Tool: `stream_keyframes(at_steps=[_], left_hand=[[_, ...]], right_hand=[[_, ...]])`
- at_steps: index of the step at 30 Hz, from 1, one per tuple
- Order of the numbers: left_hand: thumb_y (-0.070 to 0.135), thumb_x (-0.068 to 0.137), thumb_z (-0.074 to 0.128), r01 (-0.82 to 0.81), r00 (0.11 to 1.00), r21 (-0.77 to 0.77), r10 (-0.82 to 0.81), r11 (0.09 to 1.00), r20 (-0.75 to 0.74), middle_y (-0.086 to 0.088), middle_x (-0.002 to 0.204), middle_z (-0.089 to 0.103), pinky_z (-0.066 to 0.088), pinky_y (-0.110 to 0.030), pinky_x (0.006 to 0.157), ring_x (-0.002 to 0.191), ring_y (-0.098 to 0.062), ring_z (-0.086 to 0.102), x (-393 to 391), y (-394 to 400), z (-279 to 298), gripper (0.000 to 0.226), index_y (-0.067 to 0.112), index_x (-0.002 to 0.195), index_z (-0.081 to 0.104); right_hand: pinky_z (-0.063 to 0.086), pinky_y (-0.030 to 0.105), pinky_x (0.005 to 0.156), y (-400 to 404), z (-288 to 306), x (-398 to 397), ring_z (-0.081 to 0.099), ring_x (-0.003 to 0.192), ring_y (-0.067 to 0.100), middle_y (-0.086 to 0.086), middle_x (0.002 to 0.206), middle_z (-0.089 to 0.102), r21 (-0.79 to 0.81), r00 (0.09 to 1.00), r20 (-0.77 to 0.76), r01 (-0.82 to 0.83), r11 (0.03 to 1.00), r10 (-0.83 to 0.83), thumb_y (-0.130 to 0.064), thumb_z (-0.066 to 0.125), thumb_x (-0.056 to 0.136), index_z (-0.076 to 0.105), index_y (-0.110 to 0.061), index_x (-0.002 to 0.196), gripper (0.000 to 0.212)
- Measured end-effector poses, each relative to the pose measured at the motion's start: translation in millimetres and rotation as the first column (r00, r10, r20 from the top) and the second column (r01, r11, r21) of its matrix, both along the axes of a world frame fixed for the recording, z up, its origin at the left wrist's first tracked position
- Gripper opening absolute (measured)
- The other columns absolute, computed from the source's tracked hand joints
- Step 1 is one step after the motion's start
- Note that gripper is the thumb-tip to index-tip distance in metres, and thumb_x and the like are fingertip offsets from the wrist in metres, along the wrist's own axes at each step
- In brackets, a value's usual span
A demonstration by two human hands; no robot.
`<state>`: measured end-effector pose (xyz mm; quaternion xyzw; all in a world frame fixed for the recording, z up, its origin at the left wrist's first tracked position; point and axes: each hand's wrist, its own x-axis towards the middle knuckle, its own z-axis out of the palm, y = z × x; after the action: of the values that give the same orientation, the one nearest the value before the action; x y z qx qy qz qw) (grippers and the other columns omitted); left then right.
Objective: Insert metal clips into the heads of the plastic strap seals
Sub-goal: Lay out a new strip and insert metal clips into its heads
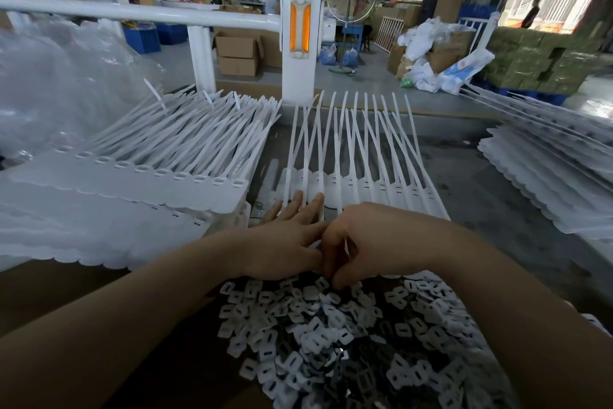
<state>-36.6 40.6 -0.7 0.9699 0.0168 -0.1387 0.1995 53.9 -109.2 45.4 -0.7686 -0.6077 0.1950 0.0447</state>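
**Metal clips heaped nearest, strap seals fanned beyond the hands**

Metal clips (331,335) piled in a loose heap at the near edge, small flat pieces with a slot in each, spilling right under the forearm. Just above the heap, right hand (374,239) with fingers curled downward, fingertips touching the topmost clips; something pale seen between thumb and fingers, too hidden to say whether a clip was pinched. Left hand (285,236) laid flat beside it, fingers straight and spread, tips pressing on the heads of the strap seals (358,159), thumb side touching the right hand. Seals set out in a joined row on the grey worktable (481,183), heads toward the hands, tails fanning away and crossing one another. Nearest heads partly covered by both hands; slots visible on those further right.

To the left, a tall stack of seal sheets (139,183), oval holes along its top edge, tails pointing away, just beside the left hand. To the right, well apart, another stack (547,183) with scalloped edges. Clear plastic bagging (59,83) bunched at far left. Behind the row, a white post (300,33) with an orange panel, and a white rail (132,12) joined to it. Further back, cardboard boxes (238,55), blue crates (142,38) and white sacks (431,53) on the workshop floor.
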Motion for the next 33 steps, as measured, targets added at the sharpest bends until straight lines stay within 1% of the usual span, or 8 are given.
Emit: stream_keyframes(at_steps=[3,7,9,11,13,15,21,33], left_hand=[[0.024,0.099,0.04,-0.096,0.992,-0.175,0.109,0.98,0.067,0.01,0.163,-0.012,-0.015,-0.043,0.119,0.145,-0.008,-0.024,0,-3,3,0.061,0.043,0.152,0.015],[0.001,0.094,0.048,-0.244,0.888,-0.564,0.416,0.789,0.198,0.02,0.158,0.022,0.012,-0.036,0.12,0.147,-0.002,0.007,-4,-7,12,0.056,0.04,0.133,0.053],[0.005,0.095,0.053,-0.241,0.804,-0.573,0.491,0.784,0.335,0.018,0.143,0.044,0.039,-0.018,0.099,0.133,-0.004,0.038,-5,-5,14,0.043,0.04,0.119,0.061],[0.012,0.095,0.057,-0.244,0.725,-0.626,0.568,0.741,0.39,0.014,0.112,0.061,0.044,-0.01,0.068,0.097,-0.001,0.057,-5,0,16,0.026,0.034,0.107,0.065],[0.017,0.095,0.06,-0.255,0.695,-0.71,0.635,0.657,0.337,0.01,0.085,0.065,0.042,-0.011,0.055,0.068,0.001,0.056,-5,4,20,0.013,0.026,0.099,0.068],[0.02,0.096,0.059,-0.273,0.738,-0.785,0.645,0.556,0.199,0.007,0.073,0.066,0.04,-0.013,0.05,0.056,-0.002,0.051,-7,3,24,0.011,0.017,0.095,0.07],[0.022,0.091,0.065,-0.325,0.825,-0.887,0.558,0.328,-0.096,-0.003,0.074,0.067,0.04,-0.017,0.047,0.054,-0.007,0.05,-8,-1,26,0.014,0.008,0.088,0.071],[0.013,0.093,0.061,-0.281,0.853,-0.854,0.522,0.438,-0.013,0.0,0.07,0.066,0.04,-0.016,0.048,0.054,-0.004,0.05,-9,7,32,0.011,0.011,0.084,0.066]], right_hand=[[0.043,0.004,0.058,-1,0,-1,0.055,0.079,-0.01,-0.019,0.082,0.06,-0.032,1.0,-0.01,0.002,0.999,-0.003,-0.036,0.074,0.082,0.066,-0.036,0.086,0.008],[0.046,0.007,0.059,-3,4,-2,0.058,0.071,-0.009,-0.015,0.078,0.064,-0.007,0.996,-0.08,0.039,0.999,-0.04,-0.032,0.068,0.087,0.063,-0.033,0.082,0.008],[0.049,0.013,0.059,-2,7,0,0.062,0.069,-0.003,-0.011,0.077,0.068,0.106,0.986,-0.122,0.125,0.987,-0.111,-0.026,0.066,0.088,0.065,-0.028,0.081,0.007],[0.048,0.016,0.057,-2,8,2,0.063,0.068,-0.001,-0.01,0.075,0.069,0.26,0.969,-0.149,0.23,0.938,-0.197,-0.023,0.067,0.087,0.065,-0.027,0.079,0.009],[0.05,0.02,0.061,0,7,3,0.063,0.07,0.0,-0.01,0.078,0.069,0.399,0.946,-0.19,0.321,0.859,-0.265,-0.025,0.068,0.086,0.064,-0.028,0.08,0.007],[0.047,0.015,0.06,2,4,1,0.061,0.068,-0.001,-0.013,0.08,0.068,0.506,0.932,-0.207,0.362,0.783,-0.297,-0.028,0.07,0.085,0.063,-0.03,0.079,0.009],[0.042,0.006,0.058,3,0,-3,0.06,0.066,-0.003,-0.03,0.081,0.062,0.594,0.937,-0.16,0.342,0.728,-0.309,-0.024,0.08,0.077,0.063,-0.034,0.071,0.02],[0.047,0.011,0.049,5,0,4,0.061,0.06,-0.005,-0.013,0.08,0.067,0.552,0.908,-0.234,0.418,0.722,-0.347,-0.034,0.078,0.077,0.065,-0.034,0.085,0.015]])
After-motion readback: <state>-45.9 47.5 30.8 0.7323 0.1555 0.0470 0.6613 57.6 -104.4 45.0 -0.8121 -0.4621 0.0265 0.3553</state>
